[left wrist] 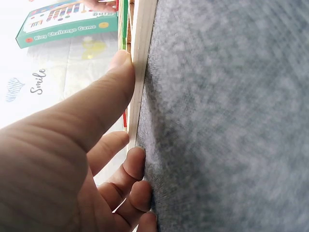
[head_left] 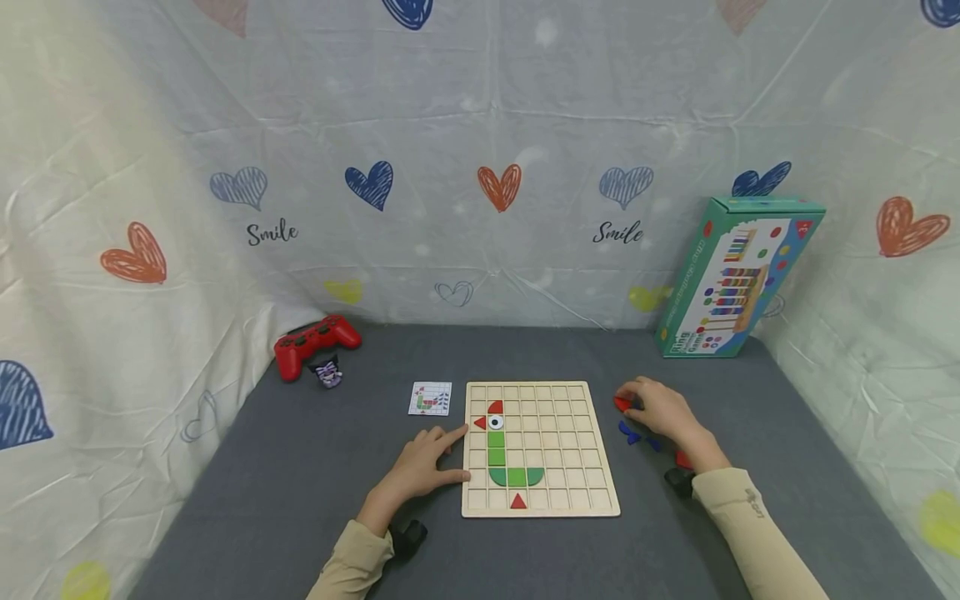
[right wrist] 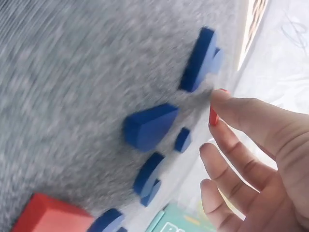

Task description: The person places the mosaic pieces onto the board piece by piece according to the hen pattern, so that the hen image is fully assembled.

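A wooden grid board (head_left: 570, 433) lies flat on the table. Set in its cells are red, green and white-and-black pieces, among them green squares (head_left: 497, 447) and a red triangle (head_left: 518, 502). My left hand (head_left: 416, 467) rests against the board's left edge, thumb and index finger spread apart and touching it. Right of the board, my right hand (head_left: 660, 410) pinches a small red piece (right wrist: 213, 116) between thumb and index finger. Several blue pieces (right wrist: 150, 126) lie on the cloth under and beside that hand, and a larger red block (right wrist: 50, 215) is near its wrist.
A small picture card (head_left: 430, 399) lies at the board's upper left. Farther back left are a red game controller (head_left: 315, 342) and a small purple-and-black figure (head_left: 327, 372). A green game box (head_left: 738, 279) leans against the heart-printed backdrop at the back right.
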Demonstrator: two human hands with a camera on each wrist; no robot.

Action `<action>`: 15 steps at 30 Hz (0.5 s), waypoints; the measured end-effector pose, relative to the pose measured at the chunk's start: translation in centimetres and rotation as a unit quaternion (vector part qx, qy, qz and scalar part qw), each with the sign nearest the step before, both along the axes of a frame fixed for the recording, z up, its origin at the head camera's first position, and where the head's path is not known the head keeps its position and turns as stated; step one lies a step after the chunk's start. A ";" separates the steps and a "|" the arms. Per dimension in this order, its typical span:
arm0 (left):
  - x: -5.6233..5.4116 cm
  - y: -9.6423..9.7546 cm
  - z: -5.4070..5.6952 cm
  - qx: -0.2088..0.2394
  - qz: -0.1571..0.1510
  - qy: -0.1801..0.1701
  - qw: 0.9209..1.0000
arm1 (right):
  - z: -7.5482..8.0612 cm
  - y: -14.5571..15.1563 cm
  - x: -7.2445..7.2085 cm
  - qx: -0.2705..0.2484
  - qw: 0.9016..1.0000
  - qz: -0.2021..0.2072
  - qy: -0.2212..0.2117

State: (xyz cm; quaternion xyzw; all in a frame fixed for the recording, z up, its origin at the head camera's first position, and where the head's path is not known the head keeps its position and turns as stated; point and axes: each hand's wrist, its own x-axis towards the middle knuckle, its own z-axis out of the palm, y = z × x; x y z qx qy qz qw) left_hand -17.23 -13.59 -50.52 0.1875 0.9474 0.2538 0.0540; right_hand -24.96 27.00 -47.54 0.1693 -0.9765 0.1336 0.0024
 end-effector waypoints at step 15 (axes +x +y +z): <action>0.0 -0.1 -0.3 -0.001 0.000 0.001 1.000 | 0.3 -2.5 1.3 -0.039 0.999 0.028 0.022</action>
